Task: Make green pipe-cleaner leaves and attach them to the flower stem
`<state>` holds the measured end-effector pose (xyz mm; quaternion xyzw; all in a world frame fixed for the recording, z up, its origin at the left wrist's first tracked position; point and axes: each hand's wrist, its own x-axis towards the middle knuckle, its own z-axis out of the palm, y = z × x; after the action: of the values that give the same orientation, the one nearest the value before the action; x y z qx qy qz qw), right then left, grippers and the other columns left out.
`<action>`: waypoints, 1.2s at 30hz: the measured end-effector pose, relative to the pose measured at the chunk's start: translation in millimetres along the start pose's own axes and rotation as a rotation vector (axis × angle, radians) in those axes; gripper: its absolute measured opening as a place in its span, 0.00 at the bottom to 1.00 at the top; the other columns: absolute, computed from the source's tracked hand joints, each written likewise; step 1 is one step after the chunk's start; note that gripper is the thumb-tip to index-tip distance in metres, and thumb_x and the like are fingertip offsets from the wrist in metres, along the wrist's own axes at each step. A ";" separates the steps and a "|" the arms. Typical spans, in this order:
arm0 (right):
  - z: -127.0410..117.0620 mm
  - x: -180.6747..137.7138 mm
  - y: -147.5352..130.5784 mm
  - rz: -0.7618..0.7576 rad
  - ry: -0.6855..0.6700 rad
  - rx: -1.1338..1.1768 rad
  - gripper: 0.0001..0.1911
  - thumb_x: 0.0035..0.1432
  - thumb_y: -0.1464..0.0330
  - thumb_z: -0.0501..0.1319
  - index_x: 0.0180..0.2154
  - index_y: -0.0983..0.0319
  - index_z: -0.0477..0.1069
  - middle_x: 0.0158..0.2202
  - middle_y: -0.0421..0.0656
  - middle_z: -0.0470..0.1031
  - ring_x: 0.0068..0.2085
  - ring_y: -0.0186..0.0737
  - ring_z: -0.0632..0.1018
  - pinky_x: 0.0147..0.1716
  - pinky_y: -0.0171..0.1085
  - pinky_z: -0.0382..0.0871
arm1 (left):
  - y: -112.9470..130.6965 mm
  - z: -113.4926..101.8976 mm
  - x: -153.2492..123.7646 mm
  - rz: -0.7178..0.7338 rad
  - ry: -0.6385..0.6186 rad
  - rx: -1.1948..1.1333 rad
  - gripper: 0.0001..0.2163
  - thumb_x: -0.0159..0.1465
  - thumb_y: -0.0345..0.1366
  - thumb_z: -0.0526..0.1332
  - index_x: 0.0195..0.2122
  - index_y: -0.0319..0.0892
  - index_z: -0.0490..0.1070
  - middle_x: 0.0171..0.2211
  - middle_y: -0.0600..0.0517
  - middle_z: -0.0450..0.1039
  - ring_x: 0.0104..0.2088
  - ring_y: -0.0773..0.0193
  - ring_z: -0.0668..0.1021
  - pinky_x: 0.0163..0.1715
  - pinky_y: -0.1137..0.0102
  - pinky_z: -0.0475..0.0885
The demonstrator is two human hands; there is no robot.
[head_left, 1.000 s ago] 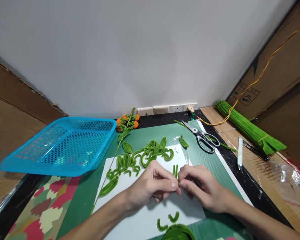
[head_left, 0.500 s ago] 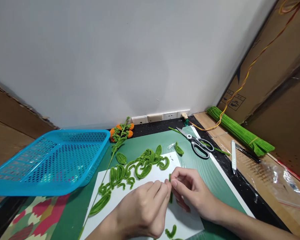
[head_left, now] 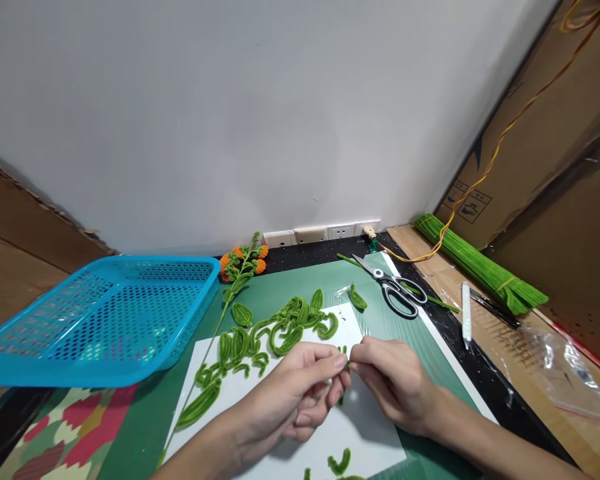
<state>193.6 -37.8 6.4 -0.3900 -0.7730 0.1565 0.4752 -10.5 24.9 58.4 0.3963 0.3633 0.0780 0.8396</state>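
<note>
My left hand (head_left: 293, 397) and my right hand (head_left: 393, 383) meet over a white sheet of paper (head_left: 365, 427), fingertips pinched together on a short green pipe-cleaner piece (head_left: 344, 363) that is mostly hidden between them. Just beyond my hands lies a cluster of bent green pipe-cleaner leaves (head_left: 275, 327). One more curled green piece (head_left: 340, 462) lies on the paper near my wrists.
A blue plastic basket (head_left: 100, 317) stands at the left. A long-stemmed sprig with orange flowers (head_left: 240, 263) lies beside it. Scissors (head_left: 393, 287) rest on the green mat (head_left: 280, 287). A bundle of green pipe cleaners (head_left: 480, 263), a white tool (head_left: 465, 310) and a plastic bag (head_left: 555, 360) lie right.
My head tilted up a little, so everything slid lower in view. My hands shifted slightly and turned the small green piece while keeping it pinched between their fingertips.
</note>
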 end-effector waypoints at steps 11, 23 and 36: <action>-3.3 3.1 -14.6 0.149 -0.056 0.234 0.06 0.73 0.71 0.56 0.39 0.60 0.69 0.29 0.39 0.69 0.27 0.35 0.69 0.28 0.34 0.62 | -12.4 -0.9 -2.1 0.458 0.057 0.427 0.18 0.70 0.49 0.67 0.32 0.39 0.76 0.20 0.57 0.61 0.21 0.72 0.61 0.20 0.75 0.56; 9.3 5.7 -20.4 0.716 -0.039 0.672 0.20 0.70 0.52 0.64 0.35 0.62 0.71 0.22 0.34 0.64 0.23 0.31 0.63 0.22 0.31 0.54 | -4.7 -9.6 -6.5 1.572 0.184 1.955 0.13 0.68 0.24 0.53 0.40 0.31 0.78 0.27 0.43 0.74 0.24 0.57 0.73 0.19 0.64 0.67; -9.6 7.5 -6.9 0.500 -0.008 0.318 0.11 0.74 0.64 0.58 0.37 0.61 0.69 0.25 0.35 0.63 0.25 0.32 0.64 0.24 0.33 0.56 | -22.9 0.5 14.2 0.421 0.199 0.420 0.15 0.73 0.49 0.63 0.39 0.41 0.75 0.17 0.60 0.64 0.15 0.72 0.63 0.15 0.76 0.57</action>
<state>196.8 -37.8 20.0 -0.4883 -0.6206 0.3897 0.4739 -3.5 15.1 34.3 0.6180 0.3618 0.2119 0.6651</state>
